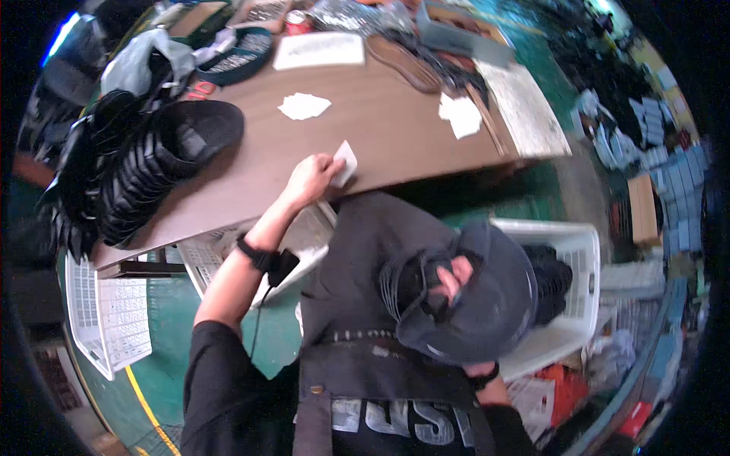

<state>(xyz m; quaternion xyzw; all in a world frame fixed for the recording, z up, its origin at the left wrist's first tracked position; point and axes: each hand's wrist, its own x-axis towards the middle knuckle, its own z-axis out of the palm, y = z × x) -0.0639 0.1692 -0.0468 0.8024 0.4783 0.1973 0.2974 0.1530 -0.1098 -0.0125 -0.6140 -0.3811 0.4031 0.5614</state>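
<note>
My left hand [310,179] is over the front edge of the brown table, fingers pinched on a small white paper slip [344,164]. Against my apron, my right hand [454,278] grips a stack of black shoe soles [490,304]; only some fingers show, the rest hidden by the soles. More white slips lie on the table in two groups, one pile [304,106] near the middle and another [461,115] to the right. A long nested row of black shoe soles [148,171] rests at the table's left end.
At the table's back are a dark green basket [242,59], a white sheet [319,51], a brown sole [403,63] and a grey bin [464,34]. White plastic crates stand below: one at right [585,304] holding black soles, another at far left [114,319], one under the table [209,262].
</note>
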